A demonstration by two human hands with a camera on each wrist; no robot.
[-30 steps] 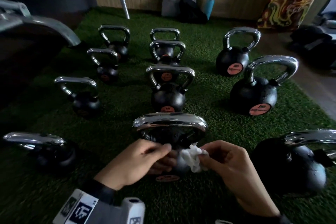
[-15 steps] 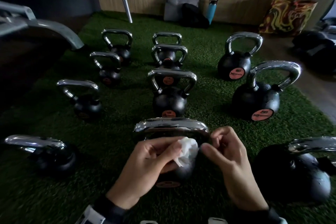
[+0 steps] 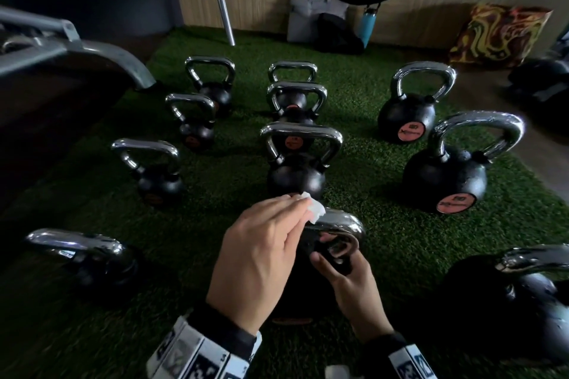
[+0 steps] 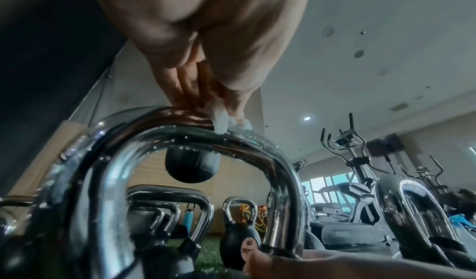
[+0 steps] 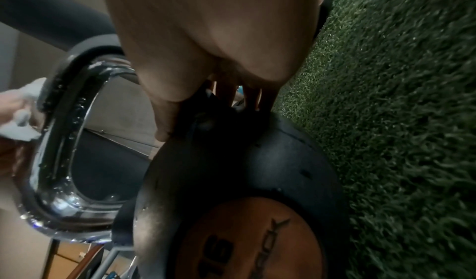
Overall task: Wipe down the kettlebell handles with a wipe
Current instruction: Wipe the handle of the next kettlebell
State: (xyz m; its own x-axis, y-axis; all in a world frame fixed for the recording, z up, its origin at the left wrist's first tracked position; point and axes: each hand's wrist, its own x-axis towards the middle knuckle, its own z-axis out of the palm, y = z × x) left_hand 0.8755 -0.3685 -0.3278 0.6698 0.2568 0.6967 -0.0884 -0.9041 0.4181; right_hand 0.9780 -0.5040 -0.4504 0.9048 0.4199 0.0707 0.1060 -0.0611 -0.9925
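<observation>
L hand (image 3: 261,255) holds the white wipe (image 3: 314,210) pressed on top of the nearest kettlebell's chrome handle (image 3: 341,222) (droplets on the metal). R hand (image 3: 354,283) grips the handle's right leg where it meets the black bell (image 5: 231,171), on green turf (image 3: 215,188) w/ other kettlebells (image 3: 295,160) behind.

We see our left hand (image 4: 206,39) pressing the white wipe (image 4: 226,120) onto the chrome handle (image 4: 180,132) at twelve o'clock.
</observation>
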